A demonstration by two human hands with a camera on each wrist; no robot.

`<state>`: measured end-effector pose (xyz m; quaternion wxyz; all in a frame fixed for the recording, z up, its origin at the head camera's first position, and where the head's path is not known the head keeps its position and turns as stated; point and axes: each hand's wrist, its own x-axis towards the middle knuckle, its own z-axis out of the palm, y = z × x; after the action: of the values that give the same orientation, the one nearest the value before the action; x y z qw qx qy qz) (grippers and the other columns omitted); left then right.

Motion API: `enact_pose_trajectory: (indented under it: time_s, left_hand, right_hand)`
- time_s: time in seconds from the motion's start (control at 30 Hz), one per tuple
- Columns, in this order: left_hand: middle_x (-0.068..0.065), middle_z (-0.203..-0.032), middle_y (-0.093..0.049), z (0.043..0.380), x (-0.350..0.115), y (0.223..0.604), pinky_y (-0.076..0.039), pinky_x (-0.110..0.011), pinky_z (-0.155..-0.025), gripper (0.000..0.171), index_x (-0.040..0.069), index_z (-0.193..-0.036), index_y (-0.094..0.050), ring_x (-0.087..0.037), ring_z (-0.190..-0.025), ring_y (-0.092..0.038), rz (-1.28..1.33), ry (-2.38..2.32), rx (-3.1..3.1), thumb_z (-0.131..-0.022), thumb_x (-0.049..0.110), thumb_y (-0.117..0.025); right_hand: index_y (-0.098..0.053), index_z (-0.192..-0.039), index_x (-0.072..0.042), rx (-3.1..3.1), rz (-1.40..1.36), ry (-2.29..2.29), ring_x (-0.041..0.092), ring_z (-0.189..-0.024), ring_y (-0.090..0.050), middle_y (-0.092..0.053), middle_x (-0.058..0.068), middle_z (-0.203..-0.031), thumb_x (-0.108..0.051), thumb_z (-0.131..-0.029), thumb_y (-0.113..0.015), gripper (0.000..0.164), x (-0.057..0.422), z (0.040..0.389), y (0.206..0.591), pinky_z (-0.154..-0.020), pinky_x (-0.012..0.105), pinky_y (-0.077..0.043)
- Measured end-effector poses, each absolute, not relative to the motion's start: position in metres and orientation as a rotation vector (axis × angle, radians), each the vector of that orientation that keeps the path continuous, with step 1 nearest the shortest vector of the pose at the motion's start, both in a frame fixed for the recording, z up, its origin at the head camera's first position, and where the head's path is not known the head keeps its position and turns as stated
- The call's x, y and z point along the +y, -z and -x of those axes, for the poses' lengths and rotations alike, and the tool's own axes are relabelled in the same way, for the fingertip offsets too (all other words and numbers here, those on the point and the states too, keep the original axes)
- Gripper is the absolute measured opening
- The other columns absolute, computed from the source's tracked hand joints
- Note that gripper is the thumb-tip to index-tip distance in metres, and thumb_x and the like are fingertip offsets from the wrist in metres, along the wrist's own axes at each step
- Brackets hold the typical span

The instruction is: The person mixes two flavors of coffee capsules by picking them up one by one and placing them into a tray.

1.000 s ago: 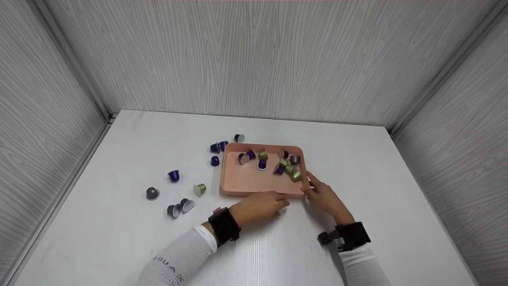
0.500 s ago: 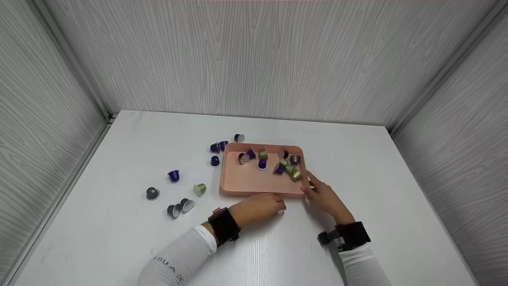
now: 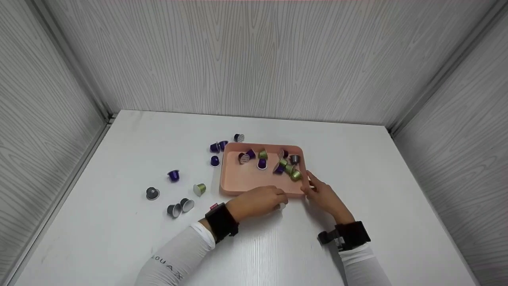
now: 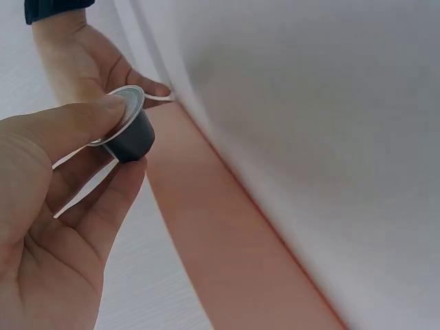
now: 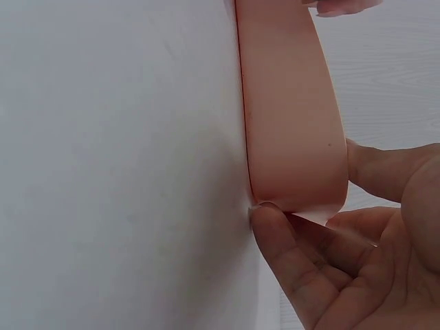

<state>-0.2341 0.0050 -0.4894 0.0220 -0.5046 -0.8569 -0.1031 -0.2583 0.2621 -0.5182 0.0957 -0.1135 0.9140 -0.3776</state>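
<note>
Currently pinched: a dark grey, cup-shaped capsule with a pale foil lid (image 4: 133, 139), tilted, just outside the front wall of the shallow salmon-pink tray (image 3: 244, 179), towards its right half; whether it touches that wall I cannot tell.
My left hand (image 3: 257, 202): my thumb presses the lid while my fingers support the cup from below.
My right hand (image 3: 325, 198): thumb and curled fingers grip the tray's front right corner.
Inside the tray: metallic green capsules (image 3: 296, 175) and glossy purple capsules (image 3: 262, 163), many crowded at its right end.
Outside the tray: a blue-violet capsule (image 3: 214, 161) just beside its left wall; two dark grey capsules with pale lids (image 3: 173, 211) beyond its front left corner.
Slip risk: my fingertip hold is small, so a smooth cup could squirt free if I squeezed unevenly.
Snag risk: lifted too low, its flange could catch the tray's front rim.
Tray risk: pulling on the corner could tip it and set the capsules rolling.
</note>
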Motion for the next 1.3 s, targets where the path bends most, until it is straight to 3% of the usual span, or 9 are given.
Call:
enact_pose_trajectory:
  time_s: [0.17,0.6,0.93,1.3]
  left_hand:
    - [-0.003,-0.116,-0.067,0.241,0.002,0.482,-0.043,-0.024,-0.099,0.021,0.009,-0.116,-0.068,-0.016,-0.111,-0.06,1.547,0.381,-2.666,-0.096,0.011,-0.063]
    - [-0.004,-0.108,-0.067,0.261,-0.009,0.472,-0.048,-0.026,-0.092,0.018,0.007,-0.111,-0.07,-0.018,-0.101,-0.062,1.487,0.455,-2.598,-0.095,0.006,-0.062]
    - [-0.006,-0.104,-0.067,0.276,-0.019,0.468,-0.05,-0.03,-0.089,0.015,0.006,-0.107,-0.071,-0.021,-0.098,-0.063,1.398,0.413,-2.579,-0.093,0.006,-0.065]
    - [-0.006,-0.102,-0.065,0.295,-0.032,0.473,-0.05,-0.032,-0.088,0.013,0.005,-0.104,-0.071,-0.02,-0.097,-0.062,1.288,0.603,-2.68,-0.096,0.008,-0.06]
  right_hand:
    - [-0.023,-0.156,-0.007,2.715,0.325,1.111,0.032,-0.112,-0.061,-0.052,0.026,-0.137,-0.033,-0.101,-0.055,0.068,0.262,0.259,0.519,-0.088,0.044,-0.051]
    - [-0.023,-0.156,-0.009,2.716,0.283,1.097,0.031,-0.113,-0.061,-0.053,0.023,-0.138,-0.032,-0.101,-0.055,0.068,0.261,0.26,0.517,-0.092,0.046,-0.049]
    - [-0.023,-0.155,-0.005,2.716,0.352,1.115,0.034,-0.115,-0.06,-0.053,0.025,-0.136,-0.031,-0.101,-0.055,0.068,0.263,0.26,0.518,-0.092,0.046,-0.049]
    - [-0.023,-0.156,-0.008,2.718,0.315,1.116,0.034,-0.116,-0.059,-0.053,0.023,-0.137,-0.033,-0.101,-0.055,0.068,0.262,0.259,0.519,-0.093,0.046,-0.049]
